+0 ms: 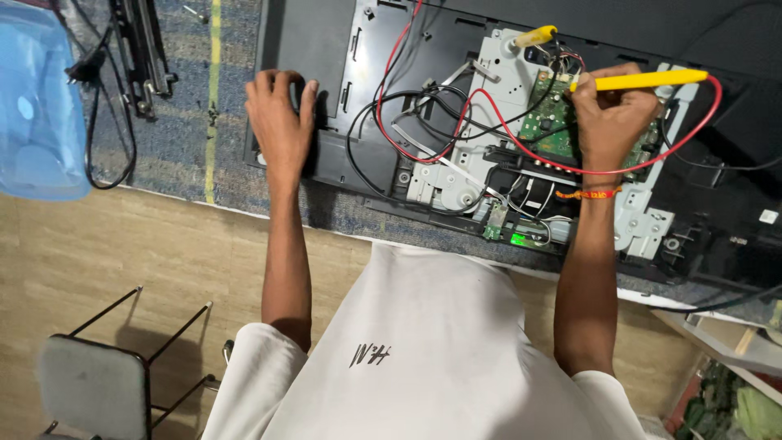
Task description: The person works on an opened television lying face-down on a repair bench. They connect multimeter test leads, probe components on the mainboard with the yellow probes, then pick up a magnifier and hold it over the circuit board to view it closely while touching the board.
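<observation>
An opened flat-screen set lies face down on a blue-grey carpet, its black back panel (309,41) and metal chassis (509,90) exposed. My right hand (611,114) grips a yellow probe (643,79) with a red lead (652,159), its tip down on the green circuit board (547,122). A second yellow probe (533,36) rests on the chassis further back. My left hand (281,114) presses flat on the panel's left corner, fingers spread, holding nothing. Red and black wires (423,122) loop across the middle.
A translucent blue plastic tub (37,106) stands at the far left beside a black cable (98,130) and a black stand bracket (147,49). A small grey stool with black metal legs (90,383) stands on the wood-look floor at lower left. Clutter fills the lower right corner.
</observation>
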`<state>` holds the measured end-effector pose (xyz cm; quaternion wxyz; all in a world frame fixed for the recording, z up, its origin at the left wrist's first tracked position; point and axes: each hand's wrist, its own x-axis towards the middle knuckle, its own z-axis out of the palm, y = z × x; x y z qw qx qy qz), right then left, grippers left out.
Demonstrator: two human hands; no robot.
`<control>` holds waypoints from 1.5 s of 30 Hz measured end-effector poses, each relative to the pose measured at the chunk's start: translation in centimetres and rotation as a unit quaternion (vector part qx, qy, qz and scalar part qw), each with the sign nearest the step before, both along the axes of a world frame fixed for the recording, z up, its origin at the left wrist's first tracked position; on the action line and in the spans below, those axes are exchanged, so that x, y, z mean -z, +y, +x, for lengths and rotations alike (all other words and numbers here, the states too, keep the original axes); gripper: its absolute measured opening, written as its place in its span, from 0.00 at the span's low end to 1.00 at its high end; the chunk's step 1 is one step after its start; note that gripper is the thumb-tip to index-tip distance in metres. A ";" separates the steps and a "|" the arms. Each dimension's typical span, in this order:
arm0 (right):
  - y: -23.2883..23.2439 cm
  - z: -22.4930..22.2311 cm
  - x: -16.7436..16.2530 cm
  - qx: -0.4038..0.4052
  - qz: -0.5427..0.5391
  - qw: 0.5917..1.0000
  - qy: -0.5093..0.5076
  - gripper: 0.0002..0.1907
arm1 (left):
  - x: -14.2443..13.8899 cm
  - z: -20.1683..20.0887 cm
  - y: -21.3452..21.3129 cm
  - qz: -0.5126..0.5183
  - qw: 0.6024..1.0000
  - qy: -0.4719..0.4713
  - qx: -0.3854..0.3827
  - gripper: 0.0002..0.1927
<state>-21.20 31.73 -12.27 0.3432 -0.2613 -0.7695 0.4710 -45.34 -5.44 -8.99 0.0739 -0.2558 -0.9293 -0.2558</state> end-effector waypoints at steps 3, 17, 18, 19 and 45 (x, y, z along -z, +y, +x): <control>0.3 0.1 0.0 0.005 0.016 1.000 -0.013 0.04 | -0.3 0.0 0.2 0.018 1.000 0.016 0.016 0.11; 1.0 -0.1 -0.4 -0.044 -0.001 0.999 0.022 0.05 | 0.9 -4.8 9.7 0.228 0.920 -0.158 0.277 0.47; 1.0 -0.2 -0.5 -0.044 0.002 0.999 0.024 0.04 | 0.8 -4.9 10.0 0.219 0.923 -0.173 0.265 0.48; 1.0 -0.3 -0.5 -0.042 0.005 0.999 0.026 0.03 | 0.8 -5.0 10.1 0.210 0.925 -0.190 0.254 0.49; 0.0 -0.6 -1.7 -0.014 -0.002 1.000 0.009 0.05 | 1.7 -5.1 9.3 0.236 0.935 -0.156 0.216 0.44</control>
